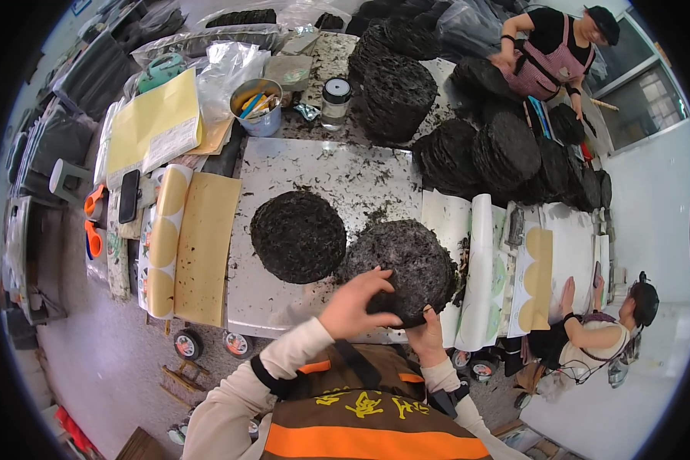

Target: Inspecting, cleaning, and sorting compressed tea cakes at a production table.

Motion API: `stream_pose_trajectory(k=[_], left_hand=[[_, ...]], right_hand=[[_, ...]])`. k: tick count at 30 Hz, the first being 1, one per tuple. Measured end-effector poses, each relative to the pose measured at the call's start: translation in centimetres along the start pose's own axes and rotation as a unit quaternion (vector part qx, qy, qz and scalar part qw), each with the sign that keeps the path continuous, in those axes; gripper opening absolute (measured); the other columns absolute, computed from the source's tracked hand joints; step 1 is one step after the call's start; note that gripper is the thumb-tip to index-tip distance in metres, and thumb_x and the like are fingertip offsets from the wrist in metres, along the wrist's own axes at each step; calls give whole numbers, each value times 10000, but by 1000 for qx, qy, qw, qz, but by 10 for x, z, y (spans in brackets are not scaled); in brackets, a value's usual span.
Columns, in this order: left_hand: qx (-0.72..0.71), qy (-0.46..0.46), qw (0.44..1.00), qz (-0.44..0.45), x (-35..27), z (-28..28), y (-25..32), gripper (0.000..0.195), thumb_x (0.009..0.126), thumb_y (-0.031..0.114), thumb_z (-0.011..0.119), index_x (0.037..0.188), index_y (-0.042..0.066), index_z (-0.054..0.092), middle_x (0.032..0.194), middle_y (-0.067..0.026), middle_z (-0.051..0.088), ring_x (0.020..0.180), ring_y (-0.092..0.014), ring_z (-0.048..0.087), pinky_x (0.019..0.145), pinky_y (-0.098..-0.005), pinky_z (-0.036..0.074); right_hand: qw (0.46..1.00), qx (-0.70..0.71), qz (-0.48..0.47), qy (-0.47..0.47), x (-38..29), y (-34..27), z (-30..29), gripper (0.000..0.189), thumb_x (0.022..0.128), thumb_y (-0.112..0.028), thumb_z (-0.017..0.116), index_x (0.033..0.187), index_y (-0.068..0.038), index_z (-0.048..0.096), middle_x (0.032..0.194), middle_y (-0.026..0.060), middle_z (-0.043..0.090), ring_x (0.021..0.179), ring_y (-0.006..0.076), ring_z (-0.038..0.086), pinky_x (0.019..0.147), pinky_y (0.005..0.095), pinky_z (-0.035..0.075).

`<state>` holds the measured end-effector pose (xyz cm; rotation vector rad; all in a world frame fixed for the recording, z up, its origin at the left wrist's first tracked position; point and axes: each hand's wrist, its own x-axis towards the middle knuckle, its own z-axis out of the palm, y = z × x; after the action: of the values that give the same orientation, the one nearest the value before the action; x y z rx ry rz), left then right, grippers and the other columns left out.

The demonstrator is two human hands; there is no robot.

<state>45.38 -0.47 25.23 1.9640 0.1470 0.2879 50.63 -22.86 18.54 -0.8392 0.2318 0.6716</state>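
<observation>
A round dark cake of what looks like dried seaweed [405,261] is tilted up in front of me over the metal tabletop. My right hand [428,339] grips its near edge, thumb on top and the other fingers hidden beneath. Over its near left part, my left hand [356,305] is spread, thumb and fingers apart; whether the fingertips press on the surface is hard to tell. Just left of it, a second dark round cake [299,237] lies flat on the metal sheet [264,310]. Dark flakes [378,215] are scattered around both.
Stacks of dark cakes [399,98] stand behind, with more at right [506,152]. Left are brown paper [207,247], a sticker roll [164,241] and a phone [129,195]. A tool cup [259,109] and jar [336,103] stand behind. Two co-workers [543,52] are at right.
</observation>
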Motion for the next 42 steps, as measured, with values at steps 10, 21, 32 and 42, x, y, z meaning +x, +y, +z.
stream_pose_trajectory(k=[10,21,32,42], left_hand=[[212,100,967,-103,25,-29,-131,68,801,70,716,864,49,698,856,-107,630,772,-294,635,675,-383,508],[-145,49,955,-256,29,-42,-176,47,942,45,577,921,22,542,828,-88,620,760,-210,660,687,-305,540],[307,-76,947,-50,91,26,-109,61,901,1,594,865,20,548,841,-97,631,749,-189,656,680,-309,511],[-90,-96,971,-201,103,73,-123,62,908,4,592,885,38,545,853,-111,691,842,-199,688,709,-331,533]], right_hand=[[997,40,14,61,-10,-4,-28,694,789,-301,760,1393,-120,470,1411,46,496,1319,264,437,1146,460,312],[986,141,-32,82,-44,-30,-86,593,842,-316,725,1356,-105,517,1366,68,547,1278,292,486,1119,486,352],[927,163,-248,229,-124,-99,-179,814,749,-491,774,1435,-208,440,1479,60,420,1378,326,354,1117,560,314],[903,209,-227,300,-161,-75,-185,874,739,-504,774,1457,-178,398,1505,80,367,1389,341,329,1152,555,267]])
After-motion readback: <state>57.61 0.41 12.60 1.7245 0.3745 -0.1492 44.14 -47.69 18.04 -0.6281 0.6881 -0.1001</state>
